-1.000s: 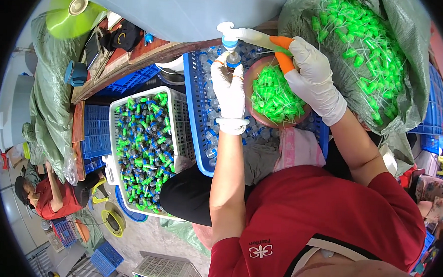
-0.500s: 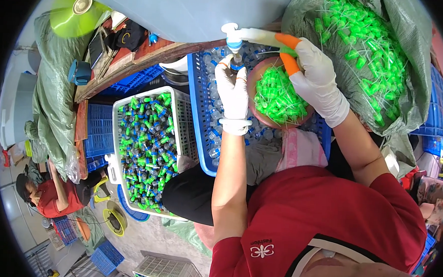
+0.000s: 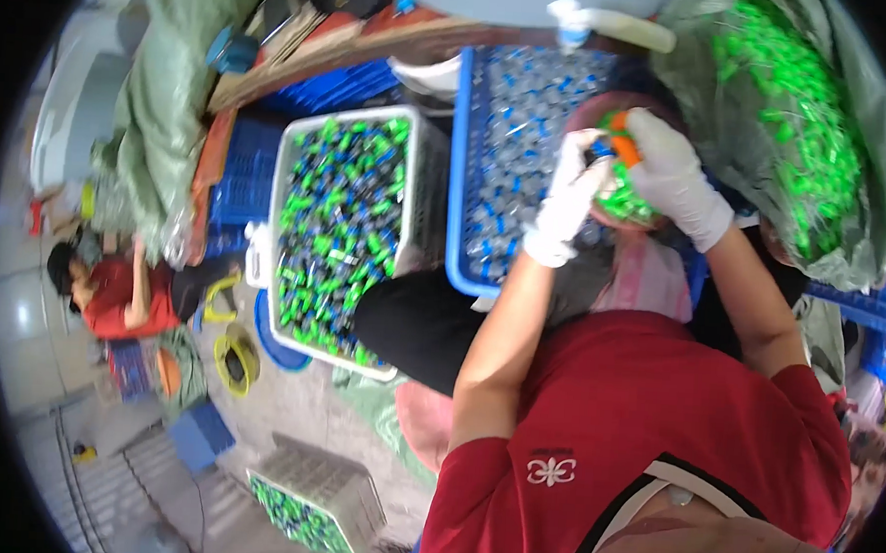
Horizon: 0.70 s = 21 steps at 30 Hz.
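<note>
**Capping small bottles over the bowl of green caps**

Both white-gloved hands meet above the round pinkish bowl of green plastic caps (image 3: 622, 201). The left hand (image 3: 570, 198) is closed around a small bottle (image 3: 598, 154); the right hand (image 3: 669, 173) pinches an orange piece (image 3: 622, 148) at its top. The white plastic crate (image 3: 340, 231) of green-capped bottles looks nearly full, while the blue plastic crate (image 3: 515, 150) at the bowl's left edge holds many uncapped bottles, so much seems left.

Both gloved hands raised together, left hand (image 3: 571, 188) curled, right hand (image 3: 666, 174) curled beside it, forearms bare
</note>
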Each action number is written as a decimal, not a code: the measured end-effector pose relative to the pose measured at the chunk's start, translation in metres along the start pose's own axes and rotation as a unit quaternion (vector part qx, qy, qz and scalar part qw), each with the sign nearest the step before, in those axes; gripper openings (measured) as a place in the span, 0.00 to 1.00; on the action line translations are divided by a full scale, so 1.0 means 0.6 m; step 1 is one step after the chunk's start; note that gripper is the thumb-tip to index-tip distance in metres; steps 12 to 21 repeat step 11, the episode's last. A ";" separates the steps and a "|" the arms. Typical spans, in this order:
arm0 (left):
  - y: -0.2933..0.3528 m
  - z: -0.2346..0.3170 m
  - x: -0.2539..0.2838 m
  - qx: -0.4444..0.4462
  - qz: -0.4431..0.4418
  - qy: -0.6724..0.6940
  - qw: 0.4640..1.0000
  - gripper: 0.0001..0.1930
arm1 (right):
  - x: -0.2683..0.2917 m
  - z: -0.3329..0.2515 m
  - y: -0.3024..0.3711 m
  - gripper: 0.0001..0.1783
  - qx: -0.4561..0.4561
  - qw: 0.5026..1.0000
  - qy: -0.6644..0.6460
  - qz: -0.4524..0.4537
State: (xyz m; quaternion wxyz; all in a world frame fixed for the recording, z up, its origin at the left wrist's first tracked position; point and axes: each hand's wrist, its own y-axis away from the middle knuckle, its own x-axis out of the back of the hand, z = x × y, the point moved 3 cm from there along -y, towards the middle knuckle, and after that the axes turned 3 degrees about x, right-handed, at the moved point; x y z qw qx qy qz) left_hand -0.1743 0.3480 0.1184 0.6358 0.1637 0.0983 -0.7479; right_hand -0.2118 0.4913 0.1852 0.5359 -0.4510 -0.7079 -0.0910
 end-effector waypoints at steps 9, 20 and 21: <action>0.042 -0.022 -0.046 -0.275 0.126 -0.301 0.904 0.20 | -0.077 0.074 0.087 0.17 -0.190 0.926 -0.320 0.058; 0.060 -0.020 -0.044 -0.241 0.103 -0.369 0.892 0.20 | -0.096 0.079 0.102 0.18 -0.272 0.863 -0.424 0.044; 0.060 -0.020 -0.044 -0.241 0.103 -0.369 0.892 0.20 | -0.096 0.079 0.102 0.18 -0.272 0.863 -0.424 0.044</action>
